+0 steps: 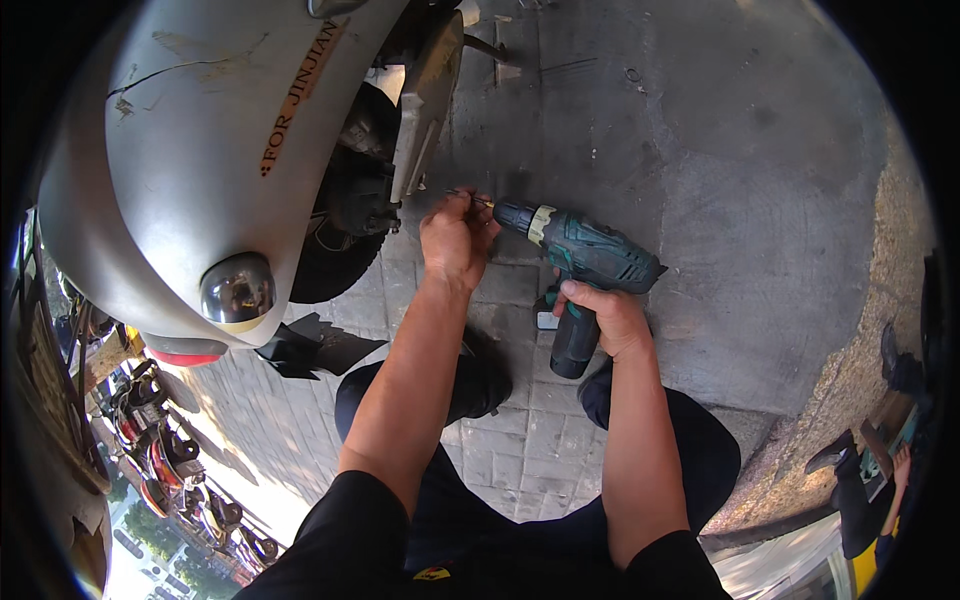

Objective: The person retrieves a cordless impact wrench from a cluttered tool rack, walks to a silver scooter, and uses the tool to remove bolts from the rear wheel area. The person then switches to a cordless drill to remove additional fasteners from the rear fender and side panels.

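My left hand (456, 238) is raised beside the scooter's dark underside, its fingers closed at the front tip of a green-and-black cordless drill (590, 243), around a thin small piece, perhaps a bit; I cannot make out exactly what. My right hand (603, 312) grips the drill's handle, with the drill's nose pointing left toward my left hand. Left of both hands stands a silver scooter (180, 210) with a cracked body panel, a round dark lamp (238, 292) and a light metal plate (425, 105) near the wheel (325, 270).
Dark torn plastic pieces (310, 345) are below the scooter's lamp. My knees frame grey paving (530, 450). Several parked motorbikes (170, 460) line the lower left. At the lower right, another person's hand (900, 470) and dark-clothed leg (855, 500) show near a pebbled strip (865, 290).
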The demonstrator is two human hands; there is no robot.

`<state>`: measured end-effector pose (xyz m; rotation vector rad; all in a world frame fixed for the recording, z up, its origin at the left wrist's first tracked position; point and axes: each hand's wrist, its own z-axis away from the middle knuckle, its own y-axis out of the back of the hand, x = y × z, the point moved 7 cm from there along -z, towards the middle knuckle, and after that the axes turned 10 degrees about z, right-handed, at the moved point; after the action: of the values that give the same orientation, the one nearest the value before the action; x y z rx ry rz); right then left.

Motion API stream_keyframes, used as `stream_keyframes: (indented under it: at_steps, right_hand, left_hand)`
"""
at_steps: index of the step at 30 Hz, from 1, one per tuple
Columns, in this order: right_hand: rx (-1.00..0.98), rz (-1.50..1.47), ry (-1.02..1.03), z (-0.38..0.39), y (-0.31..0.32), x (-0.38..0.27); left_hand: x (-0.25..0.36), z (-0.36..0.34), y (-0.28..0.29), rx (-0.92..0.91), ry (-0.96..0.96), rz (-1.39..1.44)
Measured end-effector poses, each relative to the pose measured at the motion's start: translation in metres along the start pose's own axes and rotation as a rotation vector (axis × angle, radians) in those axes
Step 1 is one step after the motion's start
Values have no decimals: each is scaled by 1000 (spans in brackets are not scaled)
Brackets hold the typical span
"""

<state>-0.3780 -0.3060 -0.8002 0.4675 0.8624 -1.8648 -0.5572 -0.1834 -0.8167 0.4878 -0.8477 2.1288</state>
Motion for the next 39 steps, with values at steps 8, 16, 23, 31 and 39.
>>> stream_keyframes:
  at_steps: [8, 16, 23, 31, 39]
  right_hand:
    - [-121, -10, 114, -68, -1, 38]
    - [-232, -36, 205, -88, -16, 39]
    - [-218, -36, 206, -85, -16, 44]
    - [-231, -97, 192, -90, -19, 50]
    - [-248, -103, 184, -94, -18, 55]
  left_hand:
    - [-3, -48, 28, -29, -299, 40]
    - [8, -55, 24, -46, -458, 113]
    - [6, -61, 26, -62, -442, 91]
    - [9, -62, 27, -77, -448, 68]
    - [8, -62, 24, -53, -447, 72]
